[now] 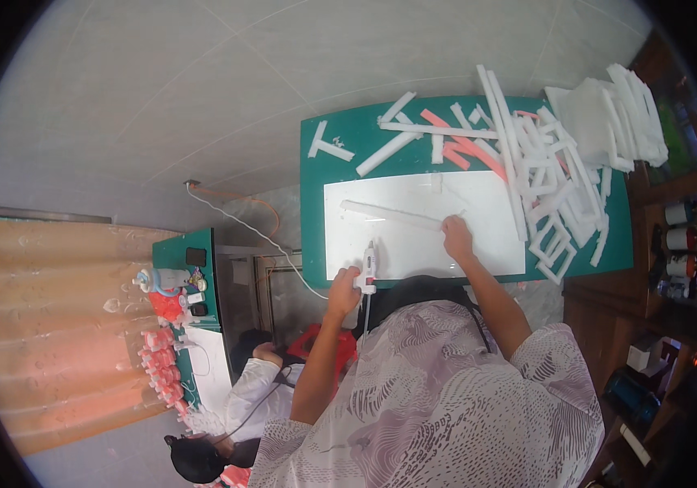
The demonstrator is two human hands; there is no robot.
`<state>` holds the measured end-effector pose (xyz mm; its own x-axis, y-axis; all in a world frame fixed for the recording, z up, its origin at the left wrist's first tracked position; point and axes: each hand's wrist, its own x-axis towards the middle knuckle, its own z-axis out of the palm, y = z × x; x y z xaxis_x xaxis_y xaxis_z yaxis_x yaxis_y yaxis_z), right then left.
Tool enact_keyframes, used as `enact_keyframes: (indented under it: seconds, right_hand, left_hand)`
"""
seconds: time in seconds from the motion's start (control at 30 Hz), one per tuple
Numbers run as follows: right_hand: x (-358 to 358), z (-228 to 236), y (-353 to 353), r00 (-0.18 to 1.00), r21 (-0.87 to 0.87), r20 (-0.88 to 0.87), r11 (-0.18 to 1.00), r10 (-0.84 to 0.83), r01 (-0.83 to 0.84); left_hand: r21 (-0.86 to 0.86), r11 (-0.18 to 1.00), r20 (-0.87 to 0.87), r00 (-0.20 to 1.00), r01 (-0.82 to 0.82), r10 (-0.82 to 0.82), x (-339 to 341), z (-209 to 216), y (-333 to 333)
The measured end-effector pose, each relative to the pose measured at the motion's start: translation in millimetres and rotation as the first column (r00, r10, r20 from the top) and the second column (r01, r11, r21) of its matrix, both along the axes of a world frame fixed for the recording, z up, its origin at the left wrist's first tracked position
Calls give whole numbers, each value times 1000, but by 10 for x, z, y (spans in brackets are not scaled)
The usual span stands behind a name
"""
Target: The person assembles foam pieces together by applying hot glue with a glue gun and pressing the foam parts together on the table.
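My left hand point(343, 291) is wrapped round a white hot glue gun point(369, 262), its nozzle pointing to the far side, over the near left part of a white board point(478, 256). A glue stick appears to trail from its back end. My right hand point(456, 237) pinches the right end of a long white foam strip point(389, 214). The strip slants across the board, its left end beyond the glue gun's tip. A gap lies between nozzle and strip. A small pale piece point(436, 184) sits at the board's far edge.
Beneath the board is a green table point(312, 179). White foam strips and frames point(556, 195) and pink strips point(456, 146) crowd its far and right sides. White foam sheets point(609, 118) are stacked at the far right. A white cord point(259, 250) runs leftward. Another person point(255, 398) sits at the left.
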<state>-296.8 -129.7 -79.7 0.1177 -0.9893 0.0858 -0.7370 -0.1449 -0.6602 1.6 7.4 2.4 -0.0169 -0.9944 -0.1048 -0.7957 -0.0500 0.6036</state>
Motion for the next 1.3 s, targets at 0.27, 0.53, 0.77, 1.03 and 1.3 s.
enact_keyframes:
  seconds: [0.27, 0.53, 0.77, 1.03, 1.3]
  right_hand:
    - [19, -72, 17, 1000, -108, -3, 994, 24, -24]
    - [-1, -4, 56, 1000, -133, -13, 991, 10, -12]
    - [-5, -40, 187, 998, -212, 62, 977, 7, 6]
    - [60, -21, 105, 995, -196, 66, 977, -74, 85]
    - [100, -142, 62, 990, -156, 112, 982, -86, 103]
  left_hand:
    - [-47, 999, -4, 1000, 24, -24, 12, -7, -77]
    - [-6, 1000, 23, 999, 27, -27, 50, -24, -147]
    - [-26, 998, 23, 998, 52, -51, 76, -102, -92]
    - [-13, 996, 12, 996, 84, -84, 95, -101, -95]
    - [-34, 996, -1, 997, 81, -81, 156, -133, -67]
